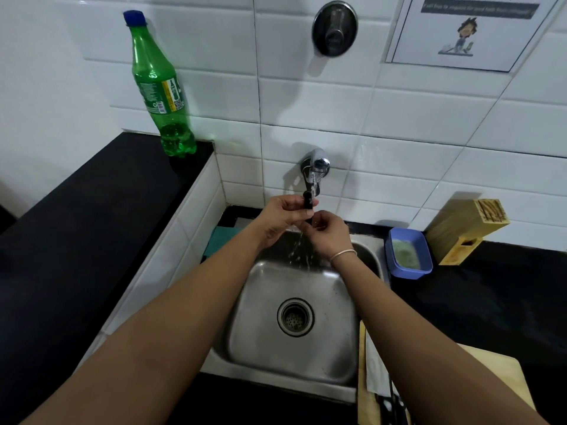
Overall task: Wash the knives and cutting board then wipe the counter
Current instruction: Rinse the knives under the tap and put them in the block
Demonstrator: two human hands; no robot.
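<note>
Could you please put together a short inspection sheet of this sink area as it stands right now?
Surface: black counter on both sides of a steel sink; water runs from the wall tap.
Job's things: knife with dark handle held under the stream; cutting board at right front with more knives at its left edge; wooden knife block.
Clutter: green bottle; blue tub.
Hands: left hand and right hand both grip the knife.
Cables: nothing seen.
Surroundings: white tiled wall, notice.
</note>
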